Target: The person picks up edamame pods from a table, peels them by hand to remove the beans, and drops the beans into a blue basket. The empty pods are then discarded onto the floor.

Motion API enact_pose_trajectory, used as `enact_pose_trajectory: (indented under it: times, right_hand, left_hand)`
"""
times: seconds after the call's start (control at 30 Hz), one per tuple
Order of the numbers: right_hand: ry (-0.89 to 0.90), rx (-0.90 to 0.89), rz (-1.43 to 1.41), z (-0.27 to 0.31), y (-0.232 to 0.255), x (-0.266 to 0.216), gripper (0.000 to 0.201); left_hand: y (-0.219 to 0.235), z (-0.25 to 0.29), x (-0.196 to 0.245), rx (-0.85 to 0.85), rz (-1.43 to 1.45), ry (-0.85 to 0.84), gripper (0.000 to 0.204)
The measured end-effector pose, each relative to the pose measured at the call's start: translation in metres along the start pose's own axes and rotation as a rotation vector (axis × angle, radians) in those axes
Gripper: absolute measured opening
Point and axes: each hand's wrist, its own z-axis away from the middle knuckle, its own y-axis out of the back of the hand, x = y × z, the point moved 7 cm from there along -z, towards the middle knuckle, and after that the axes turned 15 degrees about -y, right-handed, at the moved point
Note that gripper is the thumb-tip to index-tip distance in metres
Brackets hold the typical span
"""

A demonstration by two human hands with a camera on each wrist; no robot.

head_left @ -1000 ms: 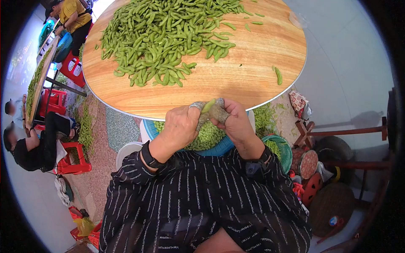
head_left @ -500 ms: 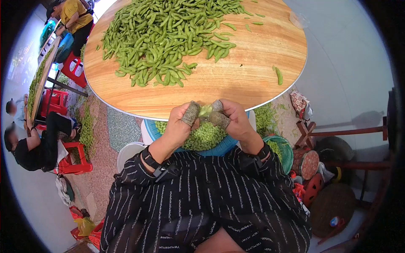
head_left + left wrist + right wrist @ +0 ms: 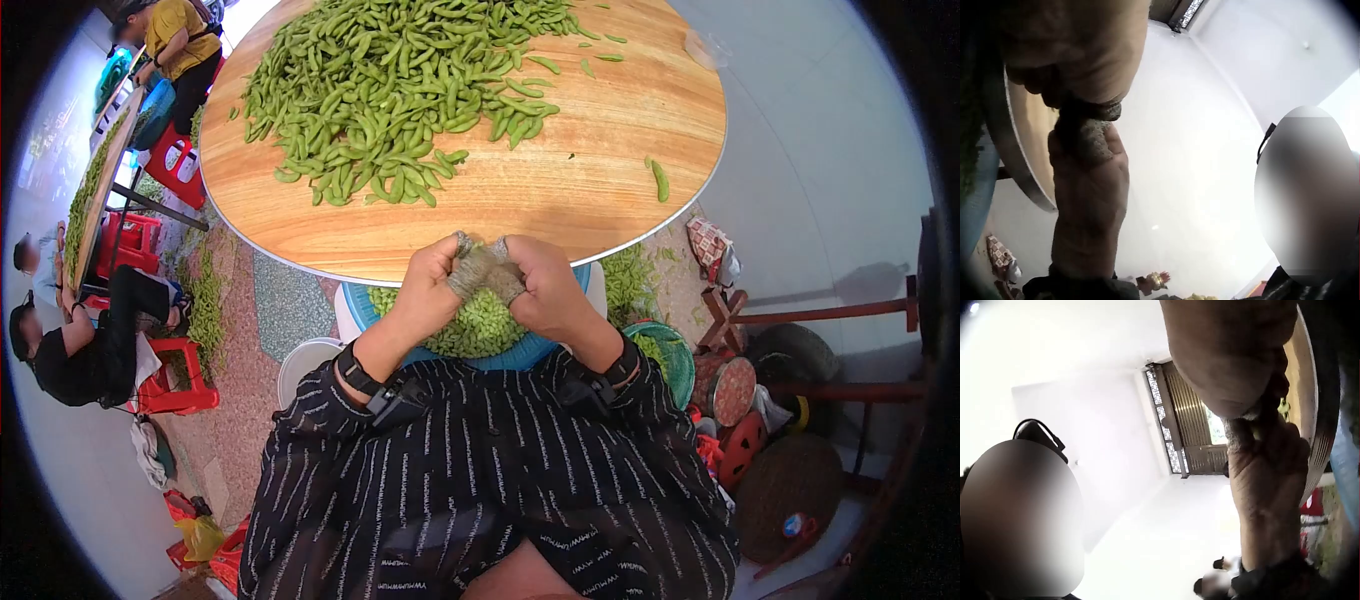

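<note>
Left hand (image 3: 428, 290) and right hand (image 3: 555, 290) pinch a mostly hidden pod (image 3: 480, 241) between them, shelled beans (image 3: 482, 330) heaped in the basin (image 3: 357, 304) below, though the big pile of pods (image 3: 380, 100) beyond seems still to do

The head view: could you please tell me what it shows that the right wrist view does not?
Only the head view shows the shelled beans, the white bucket and the green basket. Only the right wrist view shows the brown slatted panel. Both show the left hand, right hand and at least part of the table.
</note>
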Motion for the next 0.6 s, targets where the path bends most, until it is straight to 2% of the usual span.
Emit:
enact_pose_trajectory:
  times: [0.1, 0.17, 0.2, 0.27, 0.3, 0.33, 0.37, 0.43, 0.47, 0.5, 0.53, 0.57, 0.6]
  right_hand:
    - [0.017, -0.071, -0.099, -0.001, -0.003, 0.0, 0.011]
    - [-0.021, -0.16, -0.428, -0.003, -0.01, 0.009, 0.009]
    - [-0.021, -0.162, -0.429, -0.004, -0.012, 0.012, 0.009]
    - [-0.135, -0.211, -0.553, -0.007, -0.018, 0.023, 0.007]
    - [-0.135, -0.212, -0.553, -0.006, -0.016, 0.02, 0.007]
    - [-0.235, -0.277, -0.629, -0.005, -0.017, 0.019, 0.005]
    - [-0.335, -0.342, -0.704, -0.004, -0.02, 0.02, 0.004]
    - [-0.343, -0.321, -0.678, -0.004, -0.023, 0.03, 0.004]
    - [-0.352, -0.297, -0.651, -0.005, -0.024, 0.035, 0.005]
    - [-0.351, -0.3, -0.651, -0.004, -0.026, 0.034, 0.005]
    - [-0.262, -0.206, -0.53, -0.004, -0.023, 0.029, 0.005]
    - [-0.172, -0.113, -0.409, -0.004, -0.019, 0.024, 0.006]
    - [-0.171, -0.115, -0.41, -0.003, -0.016, 0.019, 0.006]
  left_hand:
    - [0.002, 0.003, -0.002, 0.037, 0.119, 0.069, 0.017]
    - [0.002, 0.006, -0.006, 0.057, 0.159, 0.124, 0.016]
    - [0.002, 0.008, -0.009, 0.075, 0.249, 0.156, 0.016]
    - [0.001, 0.008, -0.009, 0.091, 0.34, 0.188, 0.016]
    - [-0.001, 0.01, -0.007, 0.083, 0.381, 0.254, 0.015]
    - [-0.002, 0.012, -0.007, 0.076, 0.422, 0.318, 0.015]
    - [0.001, 0.012, -0.007, 0.077, 0.42, 0.317, 0.015]
    - [0.006, 0.016, -0.013, -0.007, 0.28, 0.359, 0.013]
    - [0.006, 0.017, -0.015, -0.004, 0.28, 0.359, 0.013]
    - [0.013, 0.011, -0.009, 0.026, 0.118, 0.19, 0.012]
    - [0.018, 0.007, 0.001, 0.056, -0.043, 0.024, 0.012]
    - [0.019, 0.007, 0.004, 0.059, -0.044, 0.026, 0.012]
    - [0.018, 0.003, 0.011, 0.028, -0.062, 0.021, 0.012]
